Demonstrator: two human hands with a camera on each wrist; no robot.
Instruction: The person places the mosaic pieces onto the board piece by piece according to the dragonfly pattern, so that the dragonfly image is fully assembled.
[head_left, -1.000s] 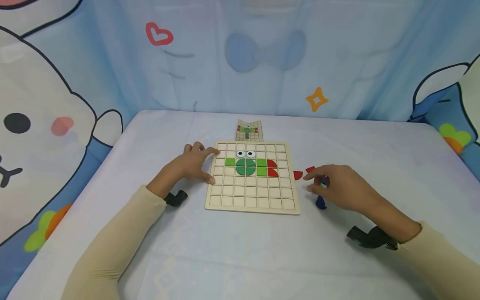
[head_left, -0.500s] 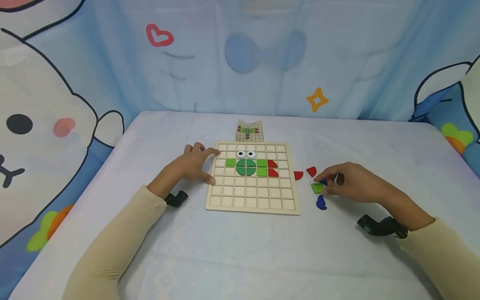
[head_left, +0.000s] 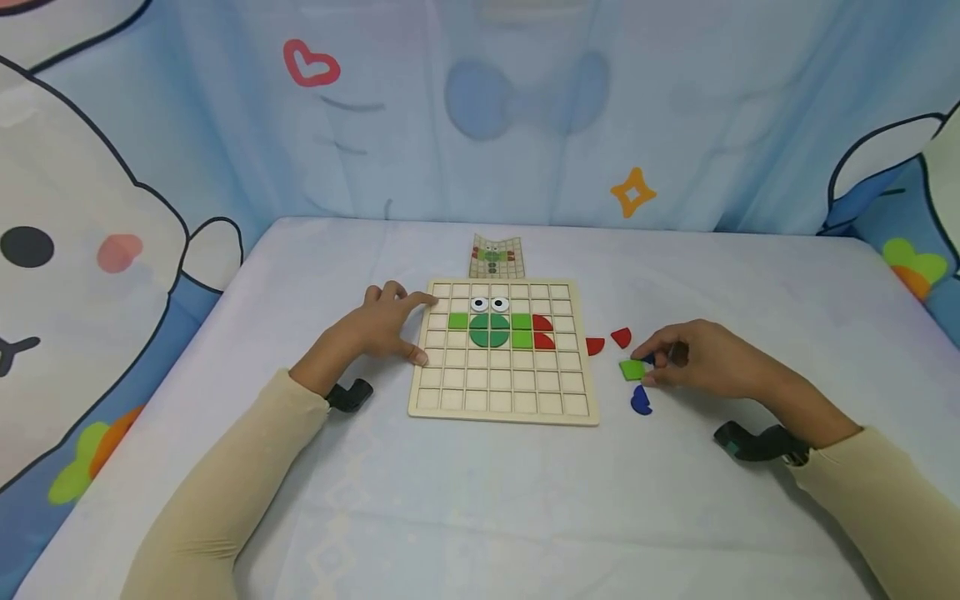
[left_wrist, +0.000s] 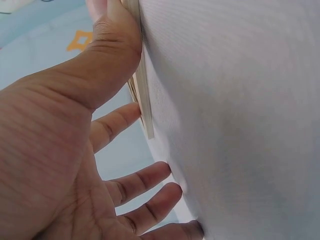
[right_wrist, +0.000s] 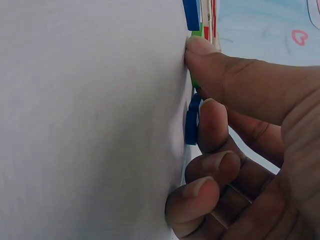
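Note:
My left hand (head_left: pixel 382 327) holds the wooden grid board (head_left: pixel 495 421) by its left edge, thumb and index finger on the rim. In the left wrist view, the other fingertips (left_wrist: pixel 172 192) rest on the cloth. Green, red and eye pieces sit in the board's cells. Right of the board, my right hand (head_left: pixel 701 358) has thumb and index finger at the edges of a light green square tile (head_left: pixel 632 370). A blue piece (head_left: pixel 650 358) lies partly hidden under that hand, and another blue piece (head_left: pixel 641 400) lies nearer. In the right wrist view, the thumb (right_wrist: pixel 205 55) covers part of the green tile.
Two red quarter-round pieces, one against the board's right edge (head_left: pixel 595 346) and one farther right (head_left: pixel 621 337), lie on the white cloth. A patterned picture card (head_left: pixel 497 257) stands behind the board. A printed curtain (head_left: pixel 375 150) hangs at the table's back.
My right hand has drawn back to the right from near the red pieces, and its thumb and index finger have come to the green tile. The left hand stays on the board.

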